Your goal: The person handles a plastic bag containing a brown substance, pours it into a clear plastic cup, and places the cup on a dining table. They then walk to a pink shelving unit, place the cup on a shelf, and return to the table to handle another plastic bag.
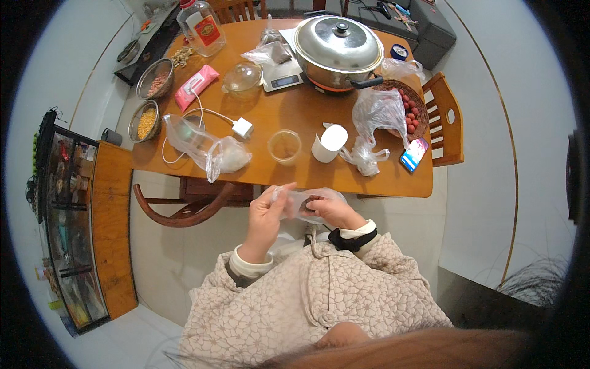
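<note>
A thin clear plastic bag is stretched between my hands, just in front of the table's near edge. My left hand pinches one end of it with thumb and fingers. Around a small dark lump inside the bag, the fingers of my right hand are curled; what the lump is, I cannot tell. Beyond my hands on the wooden table stand a clear round plastic tub and a white paper roll. A knotted plastic bag with white contents lies to their left.
A lidded steel pot stands at the back beside a kitchen scale. To the right are a wicker basket of red fruit, plastic bags and a phone. Bowls of corn kernels and peanuts line the left edge.
</note>
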Demonstrator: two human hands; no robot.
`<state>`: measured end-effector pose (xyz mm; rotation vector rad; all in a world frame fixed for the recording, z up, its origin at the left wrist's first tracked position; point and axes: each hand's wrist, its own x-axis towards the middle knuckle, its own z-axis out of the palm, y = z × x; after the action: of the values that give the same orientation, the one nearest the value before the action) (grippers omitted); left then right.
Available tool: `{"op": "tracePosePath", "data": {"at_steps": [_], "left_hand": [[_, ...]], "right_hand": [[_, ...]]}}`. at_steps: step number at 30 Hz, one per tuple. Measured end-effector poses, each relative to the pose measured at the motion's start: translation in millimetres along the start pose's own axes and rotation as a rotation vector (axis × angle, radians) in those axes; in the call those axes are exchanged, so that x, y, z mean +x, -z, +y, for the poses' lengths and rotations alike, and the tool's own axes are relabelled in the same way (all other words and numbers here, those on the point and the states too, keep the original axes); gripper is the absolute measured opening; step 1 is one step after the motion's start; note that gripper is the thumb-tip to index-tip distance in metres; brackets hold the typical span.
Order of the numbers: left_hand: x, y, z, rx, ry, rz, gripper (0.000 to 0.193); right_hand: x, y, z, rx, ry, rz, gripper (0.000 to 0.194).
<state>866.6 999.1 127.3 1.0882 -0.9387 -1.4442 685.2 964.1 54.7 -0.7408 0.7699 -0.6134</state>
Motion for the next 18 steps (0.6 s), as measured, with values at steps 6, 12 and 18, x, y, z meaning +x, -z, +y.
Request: {"op": "tracePosePath", "data": {"at_steps": [6,12,18], "left_hand": [[-0.5,-5.6,2.7,-0.012,0.008,-0.035,0.032],[-3.7,-6.5,4.6,-0.006,-0.006,-0.061,0.032],[-7.1,-7.1,3.7,0.027,-0.009,-0.067,0.032]], "right_hand": [[-4.5,3.6,-2.0,0.126,-0.099,0.037,0.029],[-4.1,0.9,2.7,0.130,-0.084,0.062,0.030],[-4.7,-3.0,4.8,-0.119,-0.004,0.127,0.030]]}}
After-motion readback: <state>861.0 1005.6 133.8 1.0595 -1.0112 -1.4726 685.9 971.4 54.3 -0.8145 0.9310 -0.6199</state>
